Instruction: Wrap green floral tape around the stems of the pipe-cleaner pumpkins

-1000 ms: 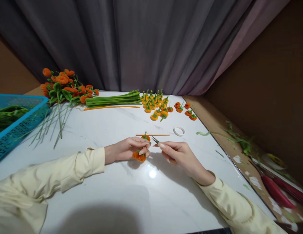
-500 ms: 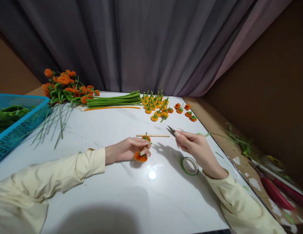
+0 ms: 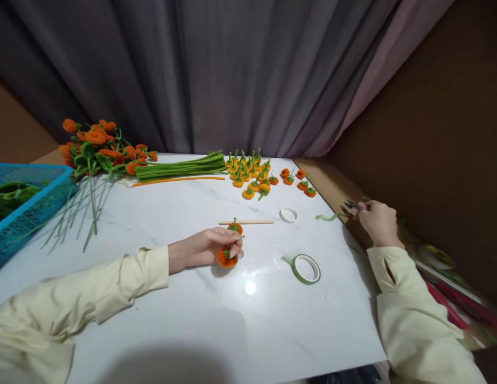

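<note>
My left hand [image 3: 214, 242] is closed in a pinch over the white tabletop, holding an orange pipe-cleaner flower [image 3: 227, 259] with a green base. A second orange flower [image 3: 235, 228] shows just behind the fingers; whether it is held too I cannot tell. At the table's right edge, my right hand [image 3: 378, 220] is closed around small scissors [image 3: 349, 206], whose dark pointed blades face left. Below and left of that hand lies a roll of green tape [image 3: 298, 272]. A thin wooden stick [image 3: 256, 222] and a white ring [image 3: 289, 215] lie beyond the hands.
Along the back are a bunch of orange flowers [image 3: 96, 138], green pipe cleaners [image 3: 180, 169], several yellow flower heads [image 3: 248, 176] and orange ones [image 3: 304, 184]. A blue basket [image 3: 52, 192] stands left. Right of the table, red-handled tools [image 3: 446, 304] lie on a brown surface.
My right hand has swung right with the scissors, from above the tape roll to the table's edge. My left hand keeps its hold on the orange flower. The view has shifted slightly.
</note>
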`<state>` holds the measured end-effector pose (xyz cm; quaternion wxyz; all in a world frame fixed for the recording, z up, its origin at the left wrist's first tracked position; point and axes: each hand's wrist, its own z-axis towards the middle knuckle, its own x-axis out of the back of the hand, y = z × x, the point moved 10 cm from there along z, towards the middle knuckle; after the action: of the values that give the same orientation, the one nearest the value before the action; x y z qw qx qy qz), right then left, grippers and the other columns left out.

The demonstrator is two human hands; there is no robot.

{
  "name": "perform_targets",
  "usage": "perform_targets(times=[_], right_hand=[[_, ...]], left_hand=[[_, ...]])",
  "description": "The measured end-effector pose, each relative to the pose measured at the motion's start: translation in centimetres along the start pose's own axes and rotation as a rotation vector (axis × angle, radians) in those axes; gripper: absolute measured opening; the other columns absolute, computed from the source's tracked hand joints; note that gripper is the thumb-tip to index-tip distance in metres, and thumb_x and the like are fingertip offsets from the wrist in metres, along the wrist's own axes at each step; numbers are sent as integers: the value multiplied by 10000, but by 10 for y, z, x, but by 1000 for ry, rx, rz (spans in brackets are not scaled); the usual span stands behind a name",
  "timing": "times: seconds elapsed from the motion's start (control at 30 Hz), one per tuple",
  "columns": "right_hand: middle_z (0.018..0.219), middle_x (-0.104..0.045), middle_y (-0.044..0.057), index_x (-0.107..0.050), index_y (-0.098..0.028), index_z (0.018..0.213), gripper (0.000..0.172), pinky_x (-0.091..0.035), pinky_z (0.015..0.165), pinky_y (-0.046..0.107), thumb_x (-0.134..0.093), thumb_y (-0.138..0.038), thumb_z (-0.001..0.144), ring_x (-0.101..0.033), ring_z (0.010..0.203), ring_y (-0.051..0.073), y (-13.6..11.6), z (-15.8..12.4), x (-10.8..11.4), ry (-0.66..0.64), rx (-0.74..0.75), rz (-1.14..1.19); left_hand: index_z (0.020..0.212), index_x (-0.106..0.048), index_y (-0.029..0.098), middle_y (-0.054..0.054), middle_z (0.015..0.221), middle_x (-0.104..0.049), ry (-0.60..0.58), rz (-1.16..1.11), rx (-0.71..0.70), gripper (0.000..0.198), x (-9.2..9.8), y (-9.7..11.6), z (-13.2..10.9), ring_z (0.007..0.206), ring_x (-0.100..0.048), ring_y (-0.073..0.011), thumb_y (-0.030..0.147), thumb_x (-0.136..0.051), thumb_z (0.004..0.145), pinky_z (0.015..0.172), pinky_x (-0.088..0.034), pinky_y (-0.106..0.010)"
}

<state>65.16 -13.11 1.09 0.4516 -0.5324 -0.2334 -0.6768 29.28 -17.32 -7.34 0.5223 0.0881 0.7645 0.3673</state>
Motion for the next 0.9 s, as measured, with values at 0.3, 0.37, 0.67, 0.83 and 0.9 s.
perform_targets(times=[0.3, 0.37, 0.67, 0.83, 0.9], right_hand=[[921, -611, 238, -644, -99, 1146, 367, -259, 589, 329, -443, -293, 908, -538, 742, 224, 14, -3, -14, -74, -126, -10], [930, -609, 242, -646, -104, 1142, 364, -252, 590, 335, -442, -295, 910, -540, 755, 230, 13, -3, -14, -75, -119, -9], [977, -631, 257, -666, -85, 1093, 342, -310, 625, 333, -449, -265, 900, -599, 859, 270, 24, -4, -4, 38, -137, 76], [996, -668, 225, -644, -102, 1152, 358, -428, 698, 342, -456, -197, 863, -634, 896, 296, 31, 5, -3, 158, -131, 192], [987, -687, 190, -624, -88, 1174, 397, -467, 744, 340, -488, -144, 805, -647, 903, 279, 24, 9, -6, 175, -57, 254]], left_hand=[[690, -656, 71, -36, 519, -546, 19, -9, 6, 159, 1, 1, 1, 673, -572, -171, 205, -742, 696, 701, -405, -281], [697, -663, 74, -30, 512, -543, 21, -3, 3, 177, 1, 1, 1, 668, -573, -169, 220, -760, 679, 700, -409, -278], [783, -670, 110, -117, 778, -708, 19, 377, 11, 200, -24, 19, 3, 838, -626, -206, 310, -670, 797, 786, -448, -313], [869, -690, 135, -87, 947, -702, 44, 1254, -218, 230, -87, 78, 31, 832, -618, -161, 302, -533, 881, 768, -449, -263], [852, -701, 138, -69, 924, -697, 104, 1536, -407, 212, -115, 105, 50, 874, -603, -163, 273, -538, 861, 775, -434, -245]])
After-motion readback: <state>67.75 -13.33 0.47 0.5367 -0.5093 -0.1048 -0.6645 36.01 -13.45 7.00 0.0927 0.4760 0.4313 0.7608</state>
